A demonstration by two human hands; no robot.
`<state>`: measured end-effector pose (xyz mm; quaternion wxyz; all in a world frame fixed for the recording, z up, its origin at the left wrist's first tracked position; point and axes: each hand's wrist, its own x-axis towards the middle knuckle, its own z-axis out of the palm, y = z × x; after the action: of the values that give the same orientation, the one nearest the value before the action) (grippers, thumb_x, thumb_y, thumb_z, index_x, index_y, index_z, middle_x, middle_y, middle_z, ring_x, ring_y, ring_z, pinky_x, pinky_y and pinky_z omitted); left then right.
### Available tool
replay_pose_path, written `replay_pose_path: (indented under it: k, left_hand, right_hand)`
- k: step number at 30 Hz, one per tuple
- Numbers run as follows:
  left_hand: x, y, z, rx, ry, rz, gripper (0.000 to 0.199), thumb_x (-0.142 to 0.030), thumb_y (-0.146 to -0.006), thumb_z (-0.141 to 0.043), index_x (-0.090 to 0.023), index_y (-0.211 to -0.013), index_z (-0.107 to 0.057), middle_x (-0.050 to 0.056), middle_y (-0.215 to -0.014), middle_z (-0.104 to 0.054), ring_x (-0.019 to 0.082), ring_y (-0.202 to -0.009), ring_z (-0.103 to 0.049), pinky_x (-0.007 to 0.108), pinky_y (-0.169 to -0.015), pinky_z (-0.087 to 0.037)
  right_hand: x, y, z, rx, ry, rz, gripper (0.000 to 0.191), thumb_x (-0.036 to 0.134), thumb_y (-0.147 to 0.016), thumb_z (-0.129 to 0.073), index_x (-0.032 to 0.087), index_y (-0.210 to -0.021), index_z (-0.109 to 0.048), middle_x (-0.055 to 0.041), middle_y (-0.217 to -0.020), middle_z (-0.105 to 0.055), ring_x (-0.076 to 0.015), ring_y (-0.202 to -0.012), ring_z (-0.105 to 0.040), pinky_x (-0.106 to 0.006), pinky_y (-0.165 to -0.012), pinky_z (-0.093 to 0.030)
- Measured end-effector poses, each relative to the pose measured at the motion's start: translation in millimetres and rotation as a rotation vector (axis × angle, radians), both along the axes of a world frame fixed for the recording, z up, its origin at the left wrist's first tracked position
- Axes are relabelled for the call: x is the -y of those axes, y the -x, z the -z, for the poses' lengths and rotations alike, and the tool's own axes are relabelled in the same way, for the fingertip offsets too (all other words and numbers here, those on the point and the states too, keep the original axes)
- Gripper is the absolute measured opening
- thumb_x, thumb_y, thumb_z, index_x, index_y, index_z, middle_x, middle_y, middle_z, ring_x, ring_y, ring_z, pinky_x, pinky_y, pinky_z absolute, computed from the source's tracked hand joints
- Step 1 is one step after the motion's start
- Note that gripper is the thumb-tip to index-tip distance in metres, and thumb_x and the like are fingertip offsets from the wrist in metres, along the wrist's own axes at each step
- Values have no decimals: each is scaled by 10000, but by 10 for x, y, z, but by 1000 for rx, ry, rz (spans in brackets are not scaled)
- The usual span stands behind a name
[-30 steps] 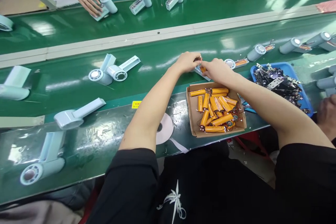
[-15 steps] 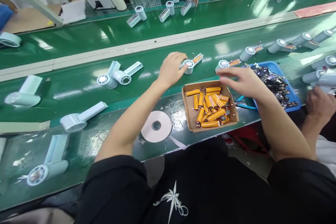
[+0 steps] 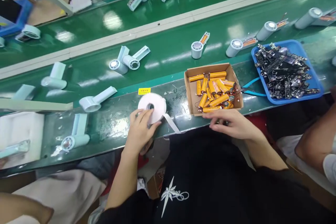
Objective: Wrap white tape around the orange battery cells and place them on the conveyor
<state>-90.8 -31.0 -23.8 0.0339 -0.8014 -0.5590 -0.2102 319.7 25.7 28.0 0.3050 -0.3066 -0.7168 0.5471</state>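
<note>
My left hand (image 3: 139, 129) is down at the roll (image 3: 159, 102), which lies on the table (image 3: 115, 122) in front of me. The fingers are over its near left part, tips by the hole, and the thumb stands apart at the near edge; I cannot tell whether they grip it. A loose strip (image 3: 172, 123) of pale tape runs from the roll toward the table's near edge.

My right hand (image 3: 237, 124) is at the near side of the box (image 3: 193, 98), thumb and forefinger apart. I cannot tell if it touches the cardboard. Inside the box, orange cells (image 3: 218, 100) lie jumbled, wires among them.

To the right, pliers (image 3: 252, 92) with blue handles lie between the box and the blue tray (image 3: 299, 100), which is heaped with dark boards (image 3: 285, 73).

A yellow label (image 3: 144, 91) is just beyond the roll. On the green belt (image 3: 168, 52), past the box, stands a pale blue shell (image 3: 196, 50), orange showing in its handle.
</note>
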Motion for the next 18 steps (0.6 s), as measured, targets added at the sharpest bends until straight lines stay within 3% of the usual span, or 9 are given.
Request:
replay_pose_path:
  k: [3,5,7,8,11,14,16,18]
  left_hand:
    - [-107,-338,-264,119,-277,-22,636,-410,-937,-853,-229,-1488,-592,159,-1339,-712,425,-1444,-550,653,-1240,-462]
    - [-133,-472,-354,156,-368,-7,632,-348,-908,-867,-270,-1471,-591,135,-1361,-693,441,-1529,-500,713,-1290,-401]
    - [-143,-482,-337,190,-360,-51,598,-317,-903,-866,-285,-1442,-610,126,-1356,-685,437,-1558,-489,727,-1305,-397]
    - [-141,-448,-297,227,-321,-98,588,-334,-906,-871,-280,-1435,-620,130,-1358,-679,428,-1548,-506,699,-1283,-451]
    - [-86,-291,-123,434,-140,-263,585,-468,-944,-856,-253,-1444,-642,140,-1376,-648,360,-1385,-647,493,-1002,-687]
    - [30,-239,12,573,-49,-336,592,-538,-964,-833,-240,-1447,-662,139,-1392,-631,300,-1252,-711,342,-792,-706]
    - [95,-313,57,578,-42,-301,605,-530,-959,-846,-238,-1457,-663,152,-1423,-623,318,-1315,-688,341,-816,-710]
    - [121,-449,74,553,-32,-214,595,-499,-971,-843,-245,-1474,-652,163,-1464,-615,349,-1415,-637,382,-891,-714]
  right_hand:
    - [-67,502,-93,6,-51,28,473,417,-1028,-838,164,-1418,-751,-103,-1216,-831,-137,-731,-766,-206,-621,-549]
    - [9,712,-85,-32,-102,-81,288,407,-1078,-787,154,-1211,-821,-63,-1025,-842,-126,-684,-735,-209,-645,-522]
    - [122,779,-7,-36,-162,-262,299,345,-1149,-683,161,-963,-829,-28,-824,-799,-131,-678,-727,-218,-674,-500]
    - [173,762,44,2,-199,-360,331,301,-1162,-656,163,-910,-821,-25,-790,-786,-138,-691,-733,-225,-682,-492]
    - [208,578,131,264,-314,-554,171,287,-1101,-763,167,-1015,-849,-41,-855,-811,-179,-734,-758,-250,-686,-495]
    - [-45,376,29,452,-401,-429,216,369,-1091,-776,194,-1194,-848,-66,-1046,-842,-219,-884,-791,-276,-798,-553]
    - [-382,330,-82,540,-524,-230,246,319,-1134,-668,193,-1276,-825,-87,-1153,-832,-248,-1016,-777,-328,-927,-564]
    - [-787,383,-142,670,-685,-146,277,218,-1103,-619,173,-1297,-811,-118,-1221,-810,-288,-1116,-727,-397,-1004,-547]
